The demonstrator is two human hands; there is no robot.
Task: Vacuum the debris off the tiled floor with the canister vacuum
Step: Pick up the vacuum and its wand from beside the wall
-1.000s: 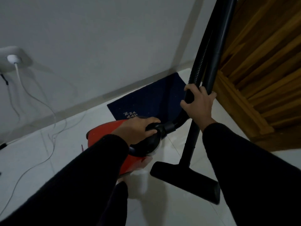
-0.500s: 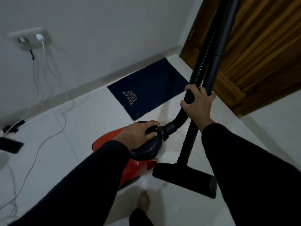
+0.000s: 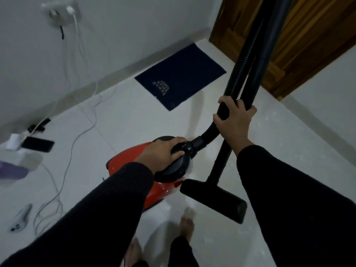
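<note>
Several loose things are lying at the far left of the tiled floor (image 3: pixel 125 120): a dark phone (image 3: pixel 37 144), a pale handheld gadget (image 3: pixel 19 218) I am not making out clearly, and white cables (image 3: pixel 77 132) trailing up to the wall socket (image 3: pixel 59 14). Moving rightward, my left hand (image 3: pixel 163 153) is curling closed around the black carry handle (image 3: pixel 173 166) on top of the red canister vacuum (image 3: pixel 134 160), which is sitting on the tiles just in front of my bare feet (image 3: pixel 186 225). Behind it, a navy doormat (image 3: pixel 181 76) is lying flat against the wall's base. From the canister's front, the ribbed black hose (image 3: pixel 240 70) is bending upward beside the rigid wand (image 3: pixel 265 54). My right hand (image 3: pixel 235 118) is wrapping shut around both the hose cuff and the wand together, fingers closing over the top. Below that hand, the wand is running down to the wide black floor nozzle (image 3: pixel 213 199), which is resting on the tiles, touching or just beside the canister's lower right edge. Farther right, a wooden door (image 3: pixel 308 35) is standing in the corner.
</note>
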